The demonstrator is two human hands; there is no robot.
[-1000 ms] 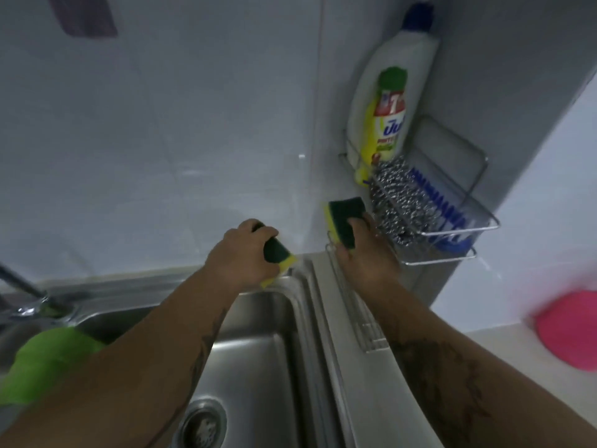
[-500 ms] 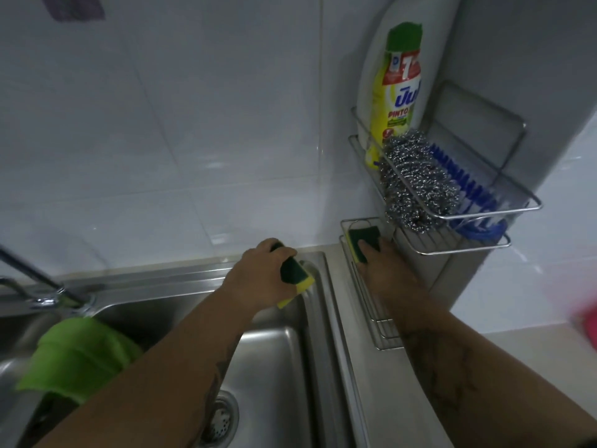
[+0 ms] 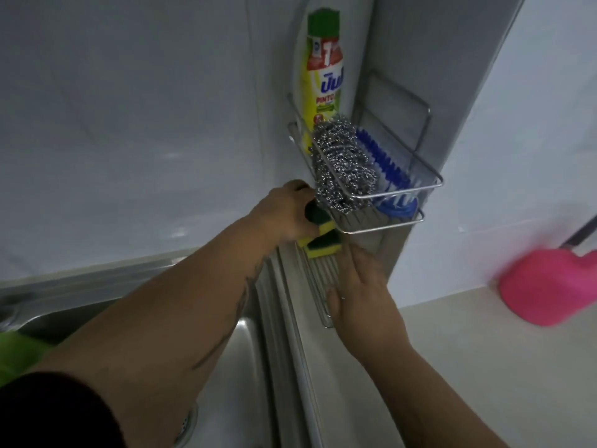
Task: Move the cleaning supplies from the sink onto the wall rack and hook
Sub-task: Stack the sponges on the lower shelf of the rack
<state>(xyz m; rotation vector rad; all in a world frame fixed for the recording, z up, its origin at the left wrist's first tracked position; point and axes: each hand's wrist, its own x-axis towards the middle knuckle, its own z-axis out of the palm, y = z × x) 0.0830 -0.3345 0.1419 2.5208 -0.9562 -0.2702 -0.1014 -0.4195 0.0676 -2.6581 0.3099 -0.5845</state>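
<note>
My left hand (image 3: 284,215) grips a green and yellow sponge (image 3: 318,218) and holds it just under the upper wall rack (image 3: 403,189), at its left end. Directly below, a second green and yellow sponge (image 3: 323,248) lies on the lower wire shelf (image 3: 324,276). My right hand (image 3: 361,295) rests flat over the near part of that shelf, fingers apart and holding nothing. In the upper rack sit a steel wool scourer (image 3: 342,163), a blue brush (image 3: 387,166) and a yellow dish soap bottle (image 3: 323,79).
The steel sink (image 3: 232,357) lies below my left arm, its drain partly visible at the bottom. A green cloth (image 3: 19,354) hangs at the sink's left edge. A pink object (image 3: 549,286) sits on the counter at the right. A white bottle stands behind the soap.
My right hand let go of its sponge on the lower shelf and drew back toward me. My left hand carried its sponge right, from the sink rim to the rack.
</note>
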